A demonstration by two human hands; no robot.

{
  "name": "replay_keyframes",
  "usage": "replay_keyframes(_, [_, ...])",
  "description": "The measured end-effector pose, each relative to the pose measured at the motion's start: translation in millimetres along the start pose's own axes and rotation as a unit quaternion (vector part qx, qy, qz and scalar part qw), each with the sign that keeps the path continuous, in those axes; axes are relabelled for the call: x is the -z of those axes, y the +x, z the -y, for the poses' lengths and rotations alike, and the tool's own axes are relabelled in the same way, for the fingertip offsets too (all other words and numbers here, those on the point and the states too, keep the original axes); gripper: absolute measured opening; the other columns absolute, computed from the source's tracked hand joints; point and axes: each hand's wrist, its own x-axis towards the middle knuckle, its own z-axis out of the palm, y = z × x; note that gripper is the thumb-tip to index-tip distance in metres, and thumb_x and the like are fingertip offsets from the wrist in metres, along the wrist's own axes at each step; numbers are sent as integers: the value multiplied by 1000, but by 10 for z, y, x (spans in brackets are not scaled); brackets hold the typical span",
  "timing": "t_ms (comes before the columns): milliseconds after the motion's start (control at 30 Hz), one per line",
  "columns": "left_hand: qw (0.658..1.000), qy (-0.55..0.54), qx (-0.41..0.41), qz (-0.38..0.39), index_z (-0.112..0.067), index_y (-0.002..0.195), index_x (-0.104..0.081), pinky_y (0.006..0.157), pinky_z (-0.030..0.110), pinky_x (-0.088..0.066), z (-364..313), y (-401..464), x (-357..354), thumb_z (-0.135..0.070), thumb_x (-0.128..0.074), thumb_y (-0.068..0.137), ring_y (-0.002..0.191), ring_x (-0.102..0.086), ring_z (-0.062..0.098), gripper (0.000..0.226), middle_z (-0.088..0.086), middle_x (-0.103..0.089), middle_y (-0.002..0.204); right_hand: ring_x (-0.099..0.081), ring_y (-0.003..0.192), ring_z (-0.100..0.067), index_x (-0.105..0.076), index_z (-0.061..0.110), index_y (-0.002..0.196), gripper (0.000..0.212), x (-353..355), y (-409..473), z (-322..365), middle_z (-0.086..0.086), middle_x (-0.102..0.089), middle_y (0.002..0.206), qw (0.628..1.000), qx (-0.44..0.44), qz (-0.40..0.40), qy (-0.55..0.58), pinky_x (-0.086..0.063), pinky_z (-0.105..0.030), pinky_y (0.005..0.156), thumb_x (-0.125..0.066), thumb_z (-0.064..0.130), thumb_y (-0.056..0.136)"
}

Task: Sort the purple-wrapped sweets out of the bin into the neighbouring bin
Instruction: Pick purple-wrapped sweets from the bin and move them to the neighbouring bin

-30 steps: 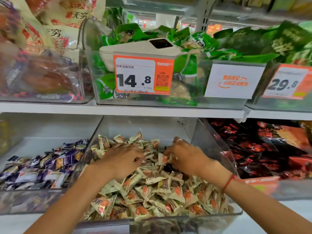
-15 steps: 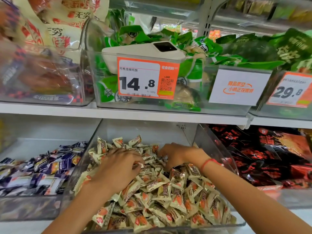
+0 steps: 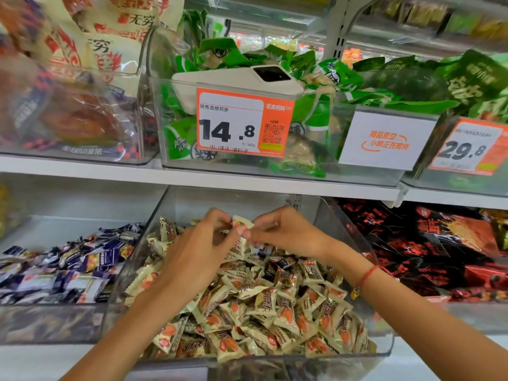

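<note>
Both hands have risen from the pile: left hand (image 3: pixel 200 251) and right hand (image 3: pixel 286 232) now pinch a cream sweet (image 3: pixel 240 223) above the bin (image 3: pixel 354 235). No purple sweet is held. Purple sweets (image 3: pixel 68 268) fill the left bin (image 3: pixel 49 323); one dark wrapper (image 3: pixel 270 268) remains among the cream.

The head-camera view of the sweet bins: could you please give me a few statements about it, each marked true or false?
1. Both hands, left hand and right hand, are over the clear plastic bin of cream-wrapped sweets. True.
2. The purple-wrapped sweets fill the bin on the right. False: left; red-and-black packets are right.
3. The orange price tag reads 14.8. True.
4. The red string bracelet is on the left wrist. False: right.
</note>
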Motion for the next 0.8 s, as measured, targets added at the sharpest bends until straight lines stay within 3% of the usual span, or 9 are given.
replay_keyframes(100, [997,-60,29,-49,-30,106,-57,80,31,-55,-51,-10,66,-47,-64,82,86,-64,2,30,-16,-66,100,-61,74,-3,-71,12,93,6,-36,37,-19,-1,-70,85,999,-8,32,3,-47,-16,67,-67,12,88])
replay_keyframes(167, [997,7,4,-74,-36,102,-60,74,27,-54,-27,-34,132,-47,-65,82,84,-63,-2,23,-23,-64,91,-63,87,-11,-70,14,103,15,60,94,-182,-2,-69,98,991,-43,45,-117,-53,-25,82,-66,10,89])
replay_keyframes(233, [989,108,-29,-94,-39,105,-61,65,23,-53,-3,-57,215,-48,-64,84,81,-64,-1,23,-23,-65,91,-60,102,-18,-67,19,114,25,174,127,-387,-1,-64,113,928,-110,78,-348,-50,-36,95,-61,12,91])
replay_keyframes(300, [975,203,-42,-82,-40,113,-59,60,23,-48,67,-51,249,-41,-69,83,87,-64,5,31,-20,-67,100,-58,112,-25,-63,24,125,36,198,128,-535,-3,-58,128,850,-151,140,-484,-50,-37,94,-58,12,91])
replay_keyframes(400, [959,260,-76,-83,-31,115,-64,66,30,-53,152,-14,249,-20,-84,68,95,-63,16,52,-10,-67,107,-60,108,-26,-65,19,119,33,166,135,-542,-5,-62,119,844,-179,93,-496,-51,-36,88,-67,21,86])
replay_keyframes(467, [961,238,-113,-89,-29,116,-64,75,32,-54,103,-17,199,-16,-84,67,96,-63,14,54,-10,-66,110,-61,104,-22,-67,15,109,26,180,129,-477,-3,-65,110,877,-165,35,-449,-49,-34,90,-71,23,85])
replay_keyframes(567, [991,101,-84,-41,-32,131,-51,80,23,-53,-70,-52,91,-41,-56,90,78,-66,5,43,-13,-60,121,-65,86,-10,-72,12,99,17,132,44,-273,2,-71,92,984,-81,-25,-156,-49,-25,84,-74,15,82])
replay_keyframes(667, [998,-57,-9,30,-31,130,-51,75,21,-55,-193,-44,-44,-58,-41,87,82,-70,12,52,-12,-65,113,-66,78,-4,-74,17,93,18,-30,-97,-71,7,-73,83,994,46,-101,1,-50,-18,77,-78,9,77])
replay_keyframes(800, [980,-197,18,-11,-33,100,-63,74,22,-56,-133,-44,-91,-28,-58,90,75,-65,-7,13,-14,-71,82,-67,89,-9,-69,26,104,36,-101,-184,-53,7,-73,94,992,72,-104,4,-55,-23,79,-80,9,74])
